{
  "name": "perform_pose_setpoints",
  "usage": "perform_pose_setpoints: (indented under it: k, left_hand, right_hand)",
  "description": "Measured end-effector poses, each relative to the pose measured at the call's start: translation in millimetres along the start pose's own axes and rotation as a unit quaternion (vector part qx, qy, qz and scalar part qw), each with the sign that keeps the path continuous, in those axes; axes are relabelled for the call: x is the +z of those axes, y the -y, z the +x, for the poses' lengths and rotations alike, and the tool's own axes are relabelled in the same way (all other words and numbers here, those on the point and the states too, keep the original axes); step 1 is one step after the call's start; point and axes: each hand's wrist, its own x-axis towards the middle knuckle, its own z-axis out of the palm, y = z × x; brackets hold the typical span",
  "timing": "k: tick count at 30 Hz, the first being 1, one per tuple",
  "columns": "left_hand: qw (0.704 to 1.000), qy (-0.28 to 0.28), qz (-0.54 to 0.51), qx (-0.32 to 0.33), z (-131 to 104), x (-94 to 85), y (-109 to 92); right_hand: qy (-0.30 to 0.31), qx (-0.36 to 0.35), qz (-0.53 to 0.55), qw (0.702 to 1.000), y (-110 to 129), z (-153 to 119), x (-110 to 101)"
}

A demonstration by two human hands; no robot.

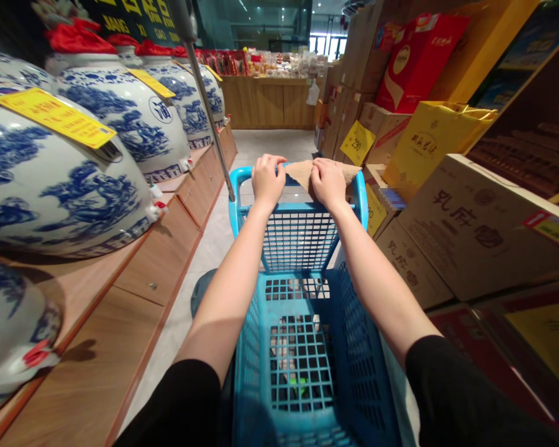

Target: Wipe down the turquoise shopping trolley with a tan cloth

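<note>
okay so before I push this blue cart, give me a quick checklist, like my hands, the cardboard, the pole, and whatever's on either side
1. Left hand on the top rail of the blue cart: ok, fingers bent over it.
2. Right hand at the same rail: ok, resting over the brown cardboard.
3. Brown cardboard fastened down: cannot tell; it lies along the rail.
4. Metal pole firmly fixed: cannot tell; its lower end meets the cart's left corner.
5. Blue-and-white jars out of contact: ok, they stand on the wooden cabinet, apart from the cart.
6. Gap to the stacked boxes on the right: cannot tell; they sit close by.
</note>
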Motion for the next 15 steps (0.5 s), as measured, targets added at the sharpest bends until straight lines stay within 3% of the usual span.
perform_pose_setpoints:
  k: [8, 13, 15]
  left_hand:
    - [1.0, 0.016, 0.004, -0.001, -2, -0.3, -3]
    - [1.0, 0.02, 0.009, -0.006, -1, -1.7, -4]
    - [1.0, 0.02, 0.006, -0.002, -2, -1.0, -5]
  right_hand:
    - [0.05, -0.102, 0.034, 0.993, 24, -5, 8]
    - [0.002, -0.017, 0.023, 1.0, -4, 1, -1]
    - [-0.013, 0.002, 0.013, 1.0, -5, 0, 1]
